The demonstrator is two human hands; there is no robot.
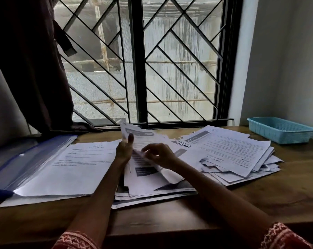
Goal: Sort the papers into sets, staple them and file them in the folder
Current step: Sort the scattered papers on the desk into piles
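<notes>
My left hand (pixel 124 150) is up at the middle of the desk, thumb pressed on the face of a lifted sheet (pixel 143 139), fingers curled behind it, so that sheet is gripped and tilted up toward the window. My right hand (pixel 159 155) sits just at three o'clock of the left, fingertips pinching the lower edge of the same sheet where it bends. Under both hands lies the middle pile (pixel 152 184), loose and uneven, some pages with dark printed blocks. At nine o'clock of my hands rests a neat set of papers (pixel 71 169), text side up, its left edge tucked under the clear cover of the blue folder (pixel 26 159), which lies open at the desk's far left. At three o'clock spreads a messy stack (pixel 233 155), pages fanned and overlapping. Beyond it, at about two o'clock in the corner by the wall, sits a light blue basket (pixel 281 131) on the wooden desk (pixel 260 200).
</notes>
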